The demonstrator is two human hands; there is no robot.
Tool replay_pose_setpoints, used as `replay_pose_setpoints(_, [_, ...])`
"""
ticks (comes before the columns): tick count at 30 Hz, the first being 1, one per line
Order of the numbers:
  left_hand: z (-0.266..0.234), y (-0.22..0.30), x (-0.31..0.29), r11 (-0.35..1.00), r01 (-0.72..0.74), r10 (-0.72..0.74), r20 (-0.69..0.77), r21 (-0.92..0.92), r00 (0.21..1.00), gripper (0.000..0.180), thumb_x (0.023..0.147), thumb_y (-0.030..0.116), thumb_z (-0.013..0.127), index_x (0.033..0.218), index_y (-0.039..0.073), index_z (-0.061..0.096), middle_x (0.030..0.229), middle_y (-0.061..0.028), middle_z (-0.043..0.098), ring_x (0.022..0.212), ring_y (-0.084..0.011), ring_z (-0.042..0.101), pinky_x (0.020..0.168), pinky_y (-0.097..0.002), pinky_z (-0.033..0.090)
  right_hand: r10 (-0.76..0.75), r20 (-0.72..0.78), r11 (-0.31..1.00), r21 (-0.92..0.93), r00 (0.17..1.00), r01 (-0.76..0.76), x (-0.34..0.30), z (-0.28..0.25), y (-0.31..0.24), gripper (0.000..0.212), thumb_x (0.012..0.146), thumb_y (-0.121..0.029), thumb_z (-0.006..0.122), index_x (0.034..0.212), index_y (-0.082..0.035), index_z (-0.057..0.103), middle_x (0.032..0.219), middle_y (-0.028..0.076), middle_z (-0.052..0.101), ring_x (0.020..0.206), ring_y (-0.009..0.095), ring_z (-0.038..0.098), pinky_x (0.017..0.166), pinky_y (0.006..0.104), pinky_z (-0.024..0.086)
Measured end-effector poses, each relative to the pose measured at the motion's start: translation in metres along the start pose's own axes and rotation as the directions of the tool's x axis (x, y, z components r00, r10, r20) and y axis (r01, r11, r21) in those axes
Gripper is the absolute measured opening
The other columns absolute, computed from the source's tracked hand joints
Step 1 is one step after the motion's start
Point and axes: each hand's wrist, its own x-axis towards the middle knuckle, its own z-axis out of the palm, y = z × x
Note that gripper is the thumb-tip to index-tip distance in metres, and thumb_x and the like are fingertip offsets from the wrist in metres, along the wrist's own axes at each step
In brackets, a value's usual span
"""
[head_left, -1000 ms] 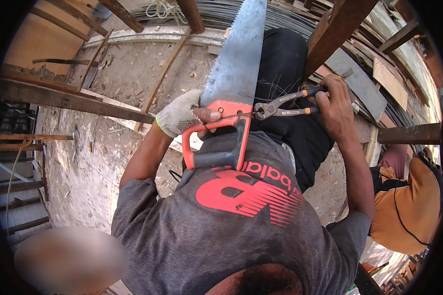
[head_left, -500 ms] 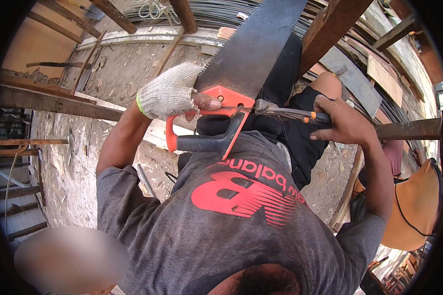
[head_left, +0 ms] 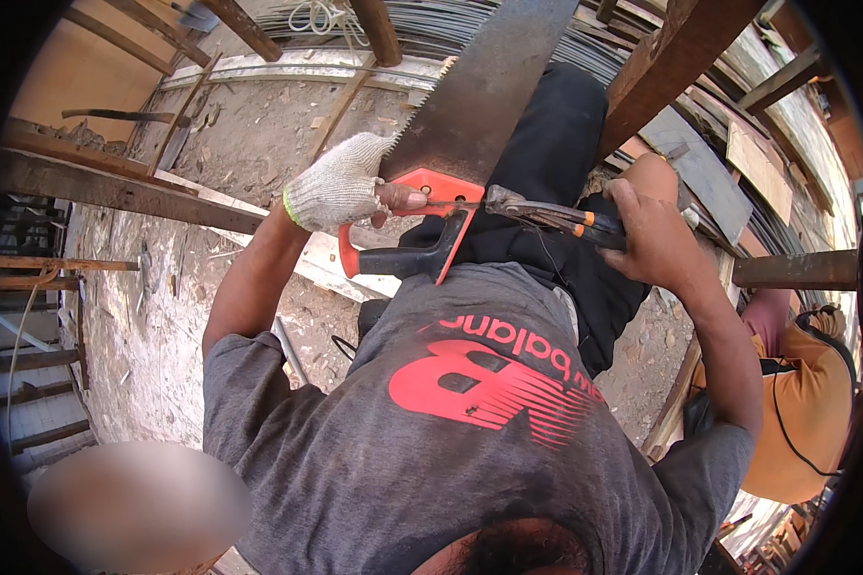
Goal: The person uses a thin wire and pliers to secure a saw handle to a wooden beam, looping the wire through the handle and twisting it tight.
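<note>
A hand saw (head_left: 479, 105) lies over my lap, its wide dark blade pointing away from me and its teeth facing left. My left hand (head_left: 340, 182), in a white knitted glove with the thumb bare, grips the saw's red and black handle (head_left: 454, 187) where it joins the blade. In my bare right hand (head_left: 657, 230) are pincer-type pliers (head_left: 547, 213) with black and orange grips, my fingers wrapped round them. The plier jaws meet the right edge of the saw handle. A thin wire or cord hangs near the jaws; what they bite on is too small to tell.
Wooden posts (head_left: 657, 77) rise close at the right front, and a beam (head_left: 125, 192) crosses at the left. Long metal rods (head_left: 422, 24) and boards (head_left: 705, 172) lie beyond my legs. At the right, near another person's arm, is an orange-brown bag-like item (head_left: 805, 412).
My right fingers have closed further round the plier grips, and the grips have tilted slightly downward. The saw and both hands have shifted a little in view; my left hand keeps its hold.
</note>
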Motion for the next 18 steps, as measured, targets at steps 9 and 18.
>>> replay_pose_setpoints(9, [0.005, -0.032, -0.017, 0.864, -0.013, -0.074, -0.154, -0.503, 0.985, 0.04, 0.082, 0.023, 0.083, 0.105, -0.004, 0.064, 0.078, -0.008, 0.066, 0.058, -0.0131, 0.062, 0.048, -0.0267, 0.05, -0.511, -0.326, 0.685, -0.714, 0.795, 0.148, 0.039, -0.019, 0.008, 0.06, 0.074, -0.015, 0.074, 0.129, 0.0, 0.055, 0.118, 0.017, 0.06, 0.105, 0.033, 0.061, 0.092, 0.0482, 0.049])
replay_pose_setpoints(18, [-0.003, -0.03, -0.021, 0.981, -0.193, 0.182, -0.237, -0.02, 0.954, 0.04, 0.082, 0.033, 0.083, 0.096, -0.001, 0.068, 0.067, -0.0055, 0.063, 0.057, -0.0131, 0.062, 0.052, -0.0299, 0.049, -0.161, 0.049, 0.981, -0.097, 0.986, 0.165, 0.055, -0.039, 0.004, 0.037, 0.068, -0.015, 0.063, 0.103, -0.005, 0.06, 0.086, 0.018, 0.063, 0.077, 0.037, 0.059, 0.073, 0.0446, 0.049])
